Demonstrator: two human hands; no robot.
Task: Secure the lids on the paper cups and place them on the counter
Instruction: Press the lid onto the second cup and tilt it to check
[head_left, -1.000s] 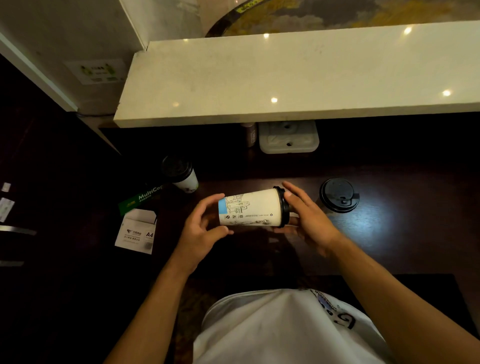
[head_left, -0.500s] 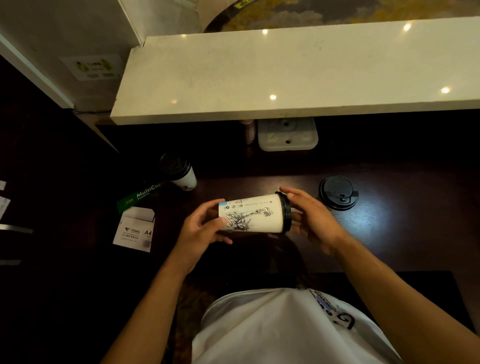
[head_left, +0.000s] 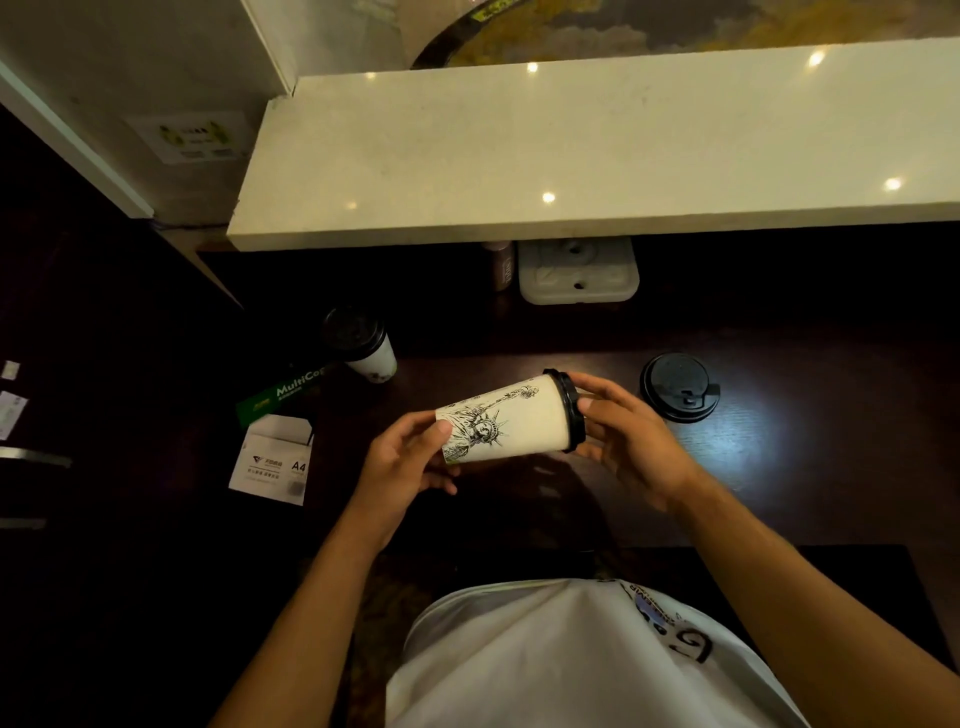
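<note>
A white paper cup (head_left: 511, 422) with a Statue of Liberty drawing lies sideways in the air between both hands, over the dark desk. Its black lid (head_left: 569, 409) sits on the mouth, facing right. My left hand (head_left: 410, 462) grips the cup's base end. My right hand (head_left: 626, 441) holds the lid end, fingers around the rim. A second cup with a black lid (head_left: 679, 386) stands upright on the desk to the right. A third lidded cup (head_left: 363, 345) stands at the back left in shadow.
A pale stone counter (head_left: 571, 150) runs across above the desk. Under it sit a white moulded tray (head_left: 577, 273) and a small bottle (head_left: 503, 270). A green MultiCopy paper pack (head_left: 283, 397) and an A4 box (head_left: 275, 462) lie at the left.
The cup has been rotated about its axis between my hands, bringing the statue drawing to the top, and its lid end has tilted slightly upward. The other cups have not moved.
</note>
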